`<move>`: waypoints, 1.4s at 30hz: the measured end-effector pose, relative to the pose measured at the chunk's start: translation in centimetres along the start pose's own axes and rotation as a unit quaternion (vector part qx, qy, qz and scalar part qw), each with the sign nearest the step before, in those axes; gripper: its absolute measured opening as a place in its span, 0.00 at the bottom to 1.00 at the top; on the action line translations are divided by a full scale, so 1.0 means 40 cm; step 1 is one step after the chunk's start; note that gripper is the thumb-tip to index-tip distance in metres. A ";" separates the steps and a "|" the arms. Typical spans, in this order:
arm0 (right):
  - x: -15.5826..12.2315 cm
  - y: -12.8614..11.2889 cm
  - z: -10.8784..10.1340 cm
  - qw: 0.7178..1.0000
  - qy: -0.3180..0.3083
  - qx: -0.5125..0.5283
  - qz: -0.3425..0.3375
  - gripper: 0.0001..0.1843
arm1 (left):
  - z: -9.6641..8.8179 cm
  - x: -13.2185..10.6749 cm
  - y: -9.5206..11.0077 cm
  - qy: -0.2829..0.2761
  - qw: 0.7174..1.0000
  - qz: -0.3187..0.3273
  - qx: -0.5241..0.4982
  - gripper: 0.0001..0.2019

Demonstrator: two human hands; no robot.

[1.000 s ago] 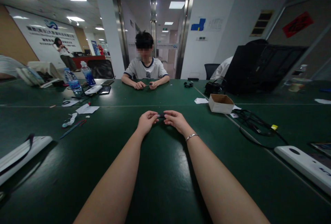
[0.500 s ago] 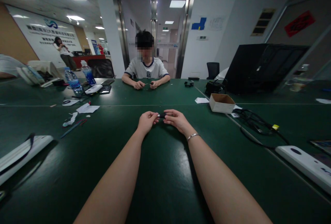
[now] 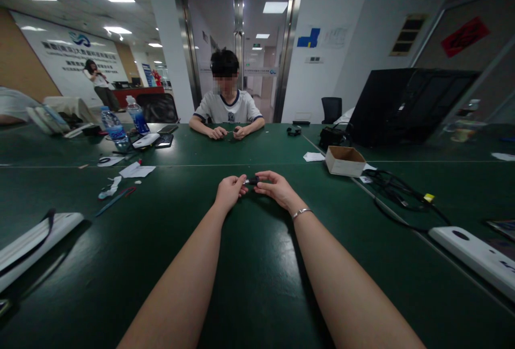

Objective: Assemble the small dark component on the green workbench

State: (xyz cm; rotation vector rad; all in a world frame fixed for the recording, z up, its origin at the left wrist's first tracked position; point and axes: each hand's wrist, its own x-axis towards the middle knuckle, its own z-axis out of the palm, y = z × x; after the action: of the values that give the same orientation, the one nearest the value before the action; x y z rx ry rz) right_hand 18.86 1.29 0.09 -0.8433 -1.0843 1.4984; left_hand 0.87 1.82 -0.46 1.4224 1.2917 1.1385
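Remotely, I see the left hand [image 3: 228, 191] and right hand [image 3: 278, 190] pinching one dark piece [image 3: 252, 181] toward twelve o'clock, not yet released.

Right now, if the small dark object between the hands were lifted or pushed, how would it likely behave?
The small dark object seems stiff: it spans the gap between left hand and right hand without visible sag. It is probably light, being so small. Its slim, elongated shape suggests it might roll if pushed along the table.
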 end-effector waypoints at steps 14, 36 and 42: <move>0.005 0.008 -0.015 0.999 -0.026 -0.018 0.002 0.17 | 0.000 -0.010 0.003 -0.004 0.985 0.041 0.166 0.23; 0.005 -0.004 0.015 0.999 0.038 0.000 0.029 0.04 | 0.008 -0.024 0.005 -0.054 0.981 0.093 0.164 0.23; 0.002 -0.004 0.018 0.999 0.027 -0.018 0.034 0.04 | 0.004 -0.014 0.000 -0.055 0.980 0.081 0.173 0.24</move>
State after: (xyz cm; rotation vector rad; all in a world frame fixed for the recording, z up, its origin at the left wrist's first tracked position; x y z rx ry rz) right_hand 18.22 1.23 0.49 -0.9484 -1.0544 1.5079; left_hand 0.99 1.24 -0.54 1.8478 1.3611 0.9525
